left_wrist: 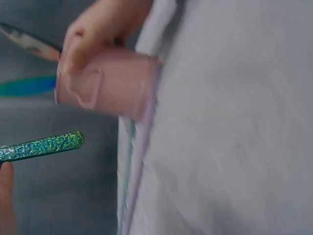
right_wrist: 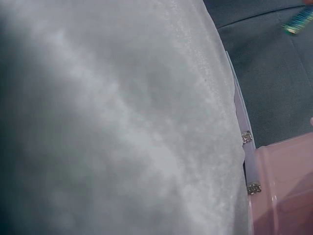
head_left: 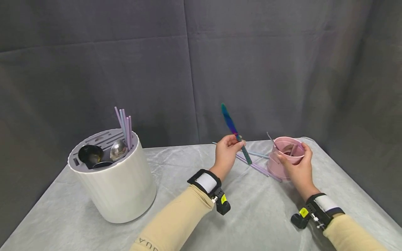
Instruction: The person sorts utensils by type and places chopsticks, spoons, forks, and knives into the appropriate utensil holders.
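In the head view my left hand [head_left: 226,155] pinches a table knife [head_left: 230,121] by its glittery green handle, the blue-green blade tilted up. The handle [left_wrist: 46,145] also shows in the left wrist view. My right hand [head_left: 298,170] grips a small pink bucket [head_left: 276,168] around its side, and the bucket stands on the table. Metal cutlery [head_left: 289,150] is inside, partly hidden by the rim. A blue-green utensil end [left_wrist: 29,86] sticks out of its mouth. Purple chopsticks [head_left: 259,169] and a light blue chopstick [head_left: 258,154] lie beside the bucket.
At left stands a white ribbed utensil holder [head_left: 116,195] with a grey slotted top. It carries a black ladle [head_left: 91,155], a shiny metal spoon or ladle [head_left: 118,150] and several upright chopsticks [head_left: 128,130]. A grey curtain [head_left: 141,76] hangs behind the cloth-covered table [head_left: 251,216].
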A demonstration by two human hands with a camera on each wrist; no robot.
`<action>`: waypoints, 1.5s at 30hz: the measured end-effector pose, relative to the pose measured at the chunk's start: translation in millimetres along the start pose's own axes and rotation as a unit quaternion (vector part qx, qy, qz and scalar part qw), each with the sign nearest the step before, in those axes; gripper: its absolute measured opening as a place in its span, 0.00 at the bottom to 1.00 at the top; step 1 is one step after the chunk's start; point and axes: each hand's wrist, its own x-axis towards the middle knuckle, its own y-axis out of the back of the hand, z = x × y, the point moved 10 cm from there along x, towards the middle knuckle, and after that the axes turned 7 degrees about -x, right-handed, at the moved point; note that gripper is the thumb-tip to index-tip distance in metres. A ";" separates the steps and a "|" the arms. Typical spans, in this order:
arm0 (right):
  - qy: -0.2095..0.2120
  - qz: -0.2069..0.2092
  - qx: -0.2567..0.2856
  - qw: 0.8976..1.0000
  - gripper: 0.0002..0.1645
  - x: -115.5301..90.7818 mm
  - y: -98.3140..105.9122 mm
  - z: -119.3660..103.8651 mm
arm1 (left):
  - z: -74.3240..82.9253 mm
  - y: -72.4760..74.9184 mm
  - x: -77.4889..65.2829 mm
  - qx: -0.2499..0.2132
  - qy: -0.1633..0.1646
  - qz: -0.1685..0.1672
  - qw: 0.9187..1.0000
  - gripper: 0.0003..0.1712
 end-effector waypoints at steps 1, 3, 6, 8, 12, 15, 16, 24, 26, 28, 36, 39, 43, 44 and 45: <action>0.000 0.000 0.001 1.000 0.56 0.0 0.0 0.3 | 2.2 -5.9 -0.4 -0.011 -0.007 -0.002 1.000 0.10; 0.000 0.000 0.004 1.000 0.56 -0.1 0.1 0.7 | 6.5 -16.8 -1.2 -0.030 -0.022 -0.004 0.999 0.10; -0.004 0.000 0.003 1.000 0.56 -0.2 -0.4 1.8 | 9.2 -30.1 -1.9 -0.055 -0.037 -0.006 0.998 0.10; -0.005 0.001 0.003 1.000 0.56 -0.2 -0.4 2.3 | 10.8 -36.9 -2.4 -0.071 -0.049 -0.007 0.996 0.09; -0.004 0.003 0.001 1.000 0.56 0.4 -0.3 2.6 | 15.7 -45.5 -3.8 -0.099 -0.076 -0.001 0.992 0.09; -0.003 0.001 0.003 1.000 0.57 1.1 -0.4 2.6 | 18.6 -49.6 -4.3 -0.126 -0.088 0.011 0.988 0.08; -0.003 0.000 0.002 1.000 0.57 0.9 -0.7 2.6 | 18.6 -50.7 -4.2 -0.132 -0.090 0.015 0.987 0.07; -0.001 -0.002 0.001 1.000 0.57 0.2 -1.2 0.8 | 14.1 -58.9 -4.4 -0.165 -0.090 0.042 0.981 0.07; -0.001 -0.003 0.000 1.000 0.57 -0.1 -0.9 0.4 | 13.6 -61.8 -5.3 -0.164 -0.096 0.044 0.981 0.08; -0.001 -0.002 -0.001 1.000 0.57 -0.5 -0.2 0.3 | 12.1 -65.7 -6.6 -0.162 -0.096 0.044 0.981 0.09; -0.001 0.004 -0.003 1.000 0.56 -0.7 1.4 -1.2 | -5.0 -79.6 -11.9 -0.115 -0.081 0.037 0.989 0.08; 0.007 0.006 -0.005 1.000 0.56 -0.4 1.2 -2.3 | -9.9 -83.1 -13.1 -0.047 -0.084 0.035 0.995 0.07; 0.009 0.009 -0.012 1.000 0.56 0.0 2.0 -0.7 | -11.8 -88.8 -15.6 0.049 -0.102 0.028 0.993 0.05; 0.009 0.009 -0.012 1.000 0.56 0.2 2.1 -0.1 | -13.2 -90.5 -16.0 0.070 -0.103 0.023 0.992 0.05; 0.008 0.008 -0.013 1.000 0.56 0.4 2.4 0.7 | -14.9 -91.9 -16.4 0.085 -0.102 0.020 0.991 0.04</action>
